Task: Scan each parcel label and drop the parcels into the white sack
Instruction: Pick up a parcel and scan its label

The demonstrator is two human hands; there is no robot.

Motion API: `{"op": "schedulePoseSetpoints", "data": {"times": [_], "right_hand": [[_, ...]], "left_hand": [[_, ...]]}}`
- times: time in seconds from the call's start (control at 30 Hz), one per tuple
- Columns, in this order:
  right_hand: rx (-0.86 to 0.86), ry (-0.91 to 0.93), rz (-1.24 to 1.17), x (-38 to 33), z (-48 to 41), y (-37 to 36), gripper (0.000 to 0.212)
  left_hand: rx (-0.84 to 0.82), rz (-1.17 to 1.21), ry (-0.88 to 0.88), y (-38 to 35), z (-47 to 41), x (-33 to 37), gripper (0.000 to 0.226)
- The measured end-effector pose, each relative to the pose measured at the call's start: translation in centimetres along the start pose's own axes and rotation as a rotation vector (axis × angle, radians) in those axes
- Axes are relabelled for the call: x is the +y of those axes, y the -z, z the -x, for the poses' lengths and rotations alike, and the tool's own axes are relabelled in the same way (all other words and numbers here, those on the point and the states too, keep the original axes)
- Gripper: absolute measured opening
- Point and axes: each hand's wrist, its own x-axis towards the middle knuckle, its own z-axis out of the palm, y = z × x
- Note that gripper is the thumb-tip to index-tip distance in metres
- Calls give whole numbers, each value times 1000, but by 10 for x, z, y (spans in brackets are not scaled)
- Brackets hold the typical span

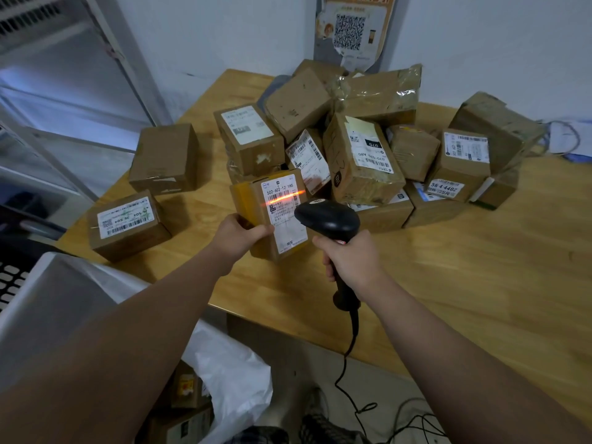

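My left hand point(238, 233) grips a small brown parcel point(256, 195) by its left side, label facing me, just above the wooden table point(464, 283). In my right hand point(349, 259) is a black barcode scanner point(326, 217), its head close to the parcel's white label point(283, 213). An orange scan line crosses the top of that label. The white sack point(230, 376) hangs open below the table's near left edge, with some boxes inside it.
A heap of several brown parcels point(362, 158) fills the table's far middle and right. Two separate boxes point(165, 158) point(128, 225) sit at the left. The scanner cable point(349, 379) trails down to the floor. A metal shelf frame stands at the left.
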Motion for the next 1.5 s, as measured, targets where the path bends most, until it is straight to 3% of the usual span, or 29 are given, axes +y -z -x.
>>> {"op": "schedulePoseSetpoints", "data": {"times": [0.47,0.73,0.9,1.03,1.27,1.4,1.5], "right_hand": [[-9,0,-14,-4,-1,-2,31],[-32,20,-29,-5,-1,-4,29],[-60,51,-54,-7,8,-16,24],[-119,122,-44,-8,31,-52,21],[-368,179,23,10,101,-167,16],[-452,86,47,48,128,-217,13],[-417,24,100,78,135,-241,13]], "left_hand": [[0,24,17,-2,-2,-2,46],[13,17,29,-3,-2,-5,58],[-49,45,-6,4,13,-7,46],[-21,73,-41,40,42,-22,63],[115,8,-110,150,131,-98,32],[95,-31,-25,205,167,-158,49],[55,-121,122,230,170,-207,78]]}}
